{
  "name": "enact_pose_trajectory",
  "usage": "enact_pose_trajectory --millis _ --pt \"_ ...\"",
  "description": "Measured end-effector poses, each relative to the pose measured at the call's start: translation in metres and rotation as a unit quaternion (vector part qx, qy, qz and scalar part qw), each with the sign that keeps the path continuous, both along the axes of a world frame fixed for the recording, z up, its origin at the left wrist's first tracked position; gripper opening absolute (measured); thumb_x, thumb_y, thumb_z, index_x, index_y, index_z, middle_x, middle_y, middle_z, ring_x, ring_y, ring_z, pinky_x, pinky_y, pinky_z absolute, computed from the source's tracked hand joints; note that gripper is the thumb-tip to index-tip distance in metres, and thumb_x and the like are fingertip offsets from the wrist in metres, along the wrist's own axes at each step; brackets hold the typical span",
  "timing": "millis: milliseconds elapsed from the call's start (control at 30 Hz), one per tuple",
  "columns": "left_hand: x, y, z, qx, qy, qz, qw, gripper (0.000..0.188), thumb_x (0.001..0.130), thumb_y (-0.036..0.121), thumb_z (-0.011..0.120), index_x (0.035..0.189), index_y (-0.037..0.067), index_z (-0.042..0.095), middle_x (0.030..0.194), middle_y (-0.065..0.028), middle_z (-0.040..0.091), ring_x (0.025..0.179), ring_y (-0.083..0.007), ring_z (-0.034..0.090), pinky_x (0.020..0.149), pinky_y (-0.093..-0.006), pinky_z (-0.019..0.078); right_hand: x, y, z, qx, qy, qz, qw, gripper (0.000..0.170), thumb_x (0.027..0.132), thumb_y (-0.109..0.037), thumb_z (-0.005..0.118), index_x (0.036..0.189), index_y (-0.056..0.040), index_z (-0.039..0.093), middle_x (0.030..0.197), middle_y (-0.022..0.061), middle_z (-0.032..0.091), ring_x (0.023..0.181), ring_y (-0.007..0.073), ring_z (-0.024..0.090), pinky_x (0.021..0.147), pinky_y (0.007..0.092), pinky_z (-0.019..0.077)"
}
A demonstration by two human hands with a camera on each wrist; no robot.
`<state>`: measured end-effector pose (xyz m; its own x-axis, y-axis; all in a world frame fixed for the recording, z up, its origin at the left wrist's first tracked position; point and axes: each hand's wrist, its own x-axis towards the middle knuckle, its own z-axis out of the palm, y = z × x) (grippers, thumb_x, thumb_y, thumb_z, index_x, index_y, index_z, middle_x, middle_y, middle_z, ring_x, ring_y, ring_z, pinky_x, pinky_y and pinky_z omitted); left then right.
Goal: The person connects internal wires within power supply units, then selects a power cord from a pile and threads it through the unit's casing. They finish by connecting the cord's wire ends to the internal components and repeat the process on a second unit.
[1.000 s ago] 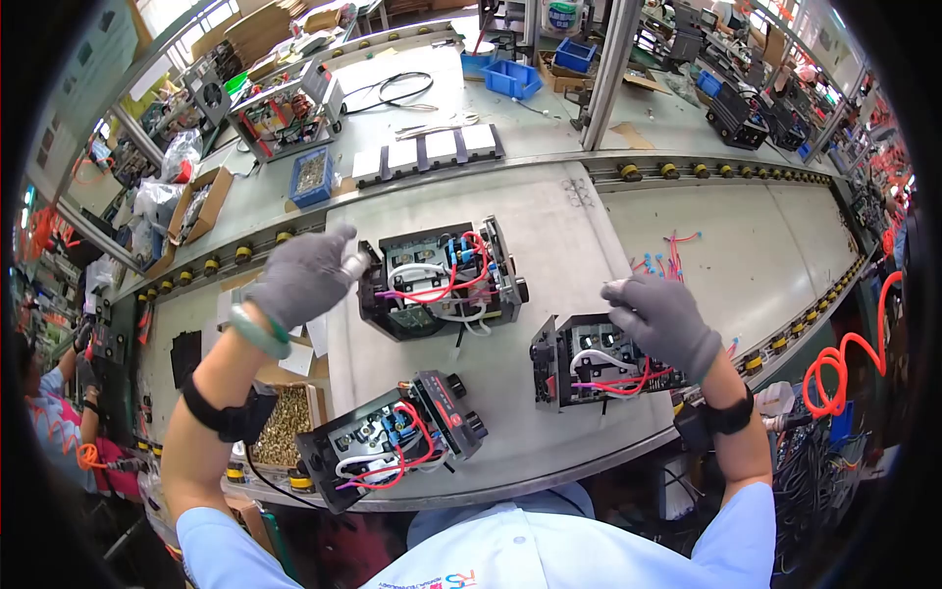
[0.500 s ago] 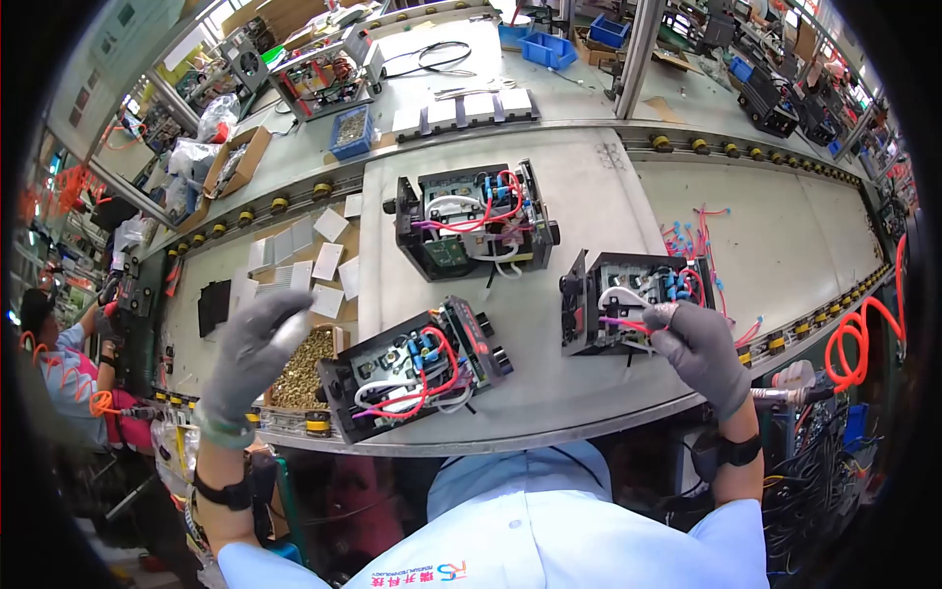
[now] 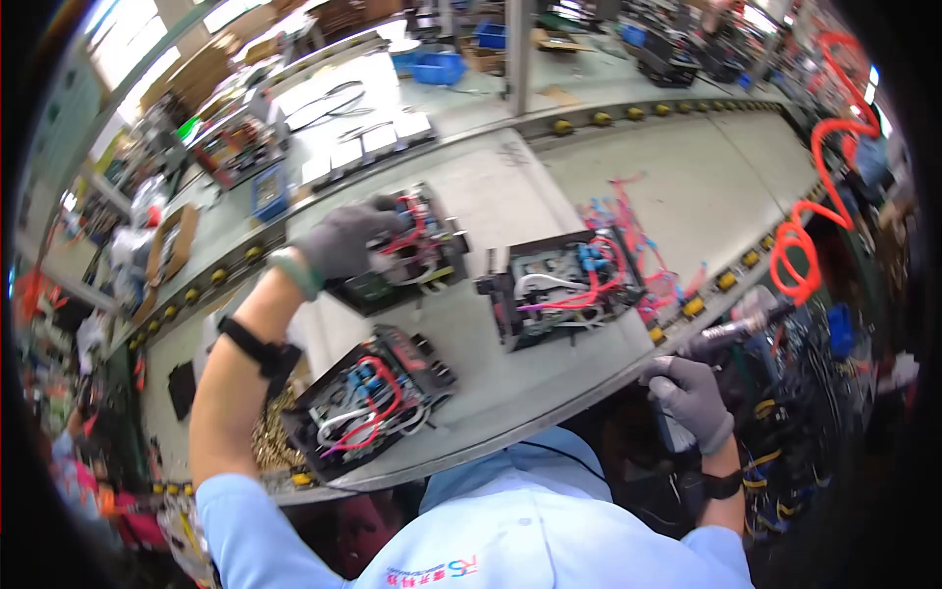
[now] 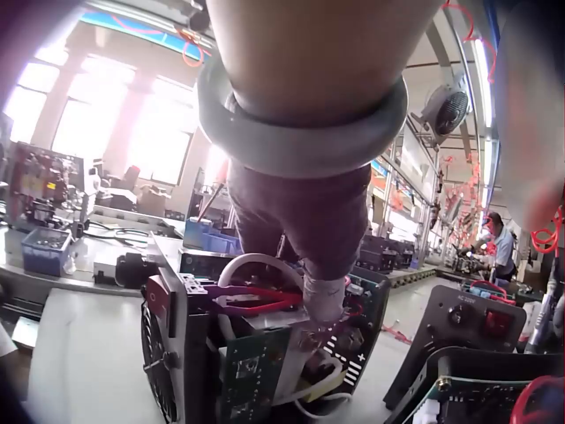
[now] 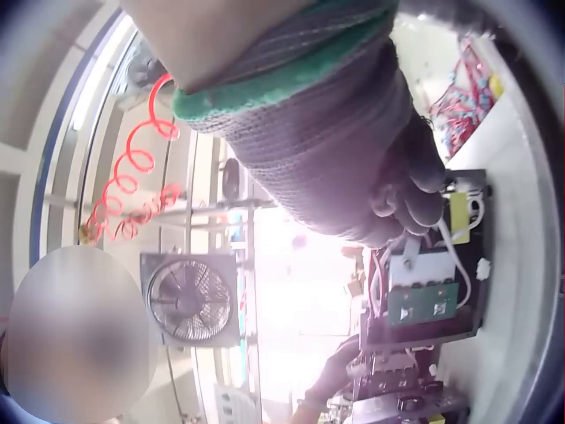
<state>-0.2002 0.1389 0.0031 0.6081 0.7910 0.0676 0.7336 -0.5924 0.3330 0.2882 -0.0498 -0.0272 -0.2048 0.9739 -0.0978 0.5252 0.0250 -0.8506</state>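
My gloved left hand (image 3: 348, 240) reaches down into the far electronics unit (image 3: 368, 293), an open black case with red and white wires. In the left wrist view, the white-tipped thumb (image 4: 325, 300) and dark fingers bend down among this unit's inner parts; their tips are partly hidden. My gloved right hand (image 3: 695, 404) is at the table's front edge with curled fingers, just below a screwdriver-like air tool (image 3: 726, 336). I cannot tell whether its fingers hold anything small. A second open unit (image 3: 564, 285) stands at the right, a third (image 3: 368, 402) at front left.
Red wires with blue ends (image 3: 628, 231) lie beyond the right unit. An orange coiled hose (image 3: 800, 260) hangs at the right. Brass-coloured small parts (image 3: 275, 432) fill a box at the left. Roller rails (image 3: 603, 118) border the table, with a blue bin (image 3: 270, 191) behind.
The head view has turned. My left hand has gone from beside the box of brass-coloured parts to the far unit. My right hand has left the right unit and dropped to the table's front edge.
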Motion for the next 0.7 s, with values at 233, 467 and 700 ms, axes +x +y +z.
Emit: enact_pose_trajectory --millis 233,467,700 --pt "0.004 0.001 -0.005 0.008 0.012 0.021 1.000 0.042 0.072 0.005 0.077 0.112 0.012 0.068 0.131 -0.0136 0.060 0.113 -0.0317 0.063 0.097 -0.0366 0.0524 -0.001 -0.010 -0.016 -0.109 0.000 -0.047 0.993 0.024 0.092 -0.014 0.058 0.107 0.0000 0.070 0.086 0.0062 0.070 0.074 0.0114 0.064 0.069 0.0280 0.0522" --pt "0.067 -0.044 0.041 0.057 0.065 0.058 0.995 0.053 0.073 0.011 0.078 0.124 0.013 0.063 0.126 -0.0131 0.063 0.108 -0.0332 0.065 0.093 -0.0398 0.0522 0.005 -0.007 -0.039 -0.066 -0.008 0.049 0.997 0.028 0.094 -0.017 0.060 0.115 -0.0017 0.069 0.096 0.0111 0.074 0.086 0.0194 0.070 0.078 0.0334 0.0543" --pt "0.223 -0.058 0.016 0.060 0.036 -0.129 0.989 0.059 0.080 0.041 0.075 0.132 0.016 0.060 0.137 -0.0135 0.055 0.125 -0.0353 0.053 0.102 -0.0469 0.0452 -0.013 0.000 -0.048 -0.019 0.003 0.096 0.995 0.024 0.092 -0.016 0.063 0.111 -0.0032 0.070 0.096 0.0148 0.072 0.091 0.0270 0.071 0.083 0.0344 0.0547"
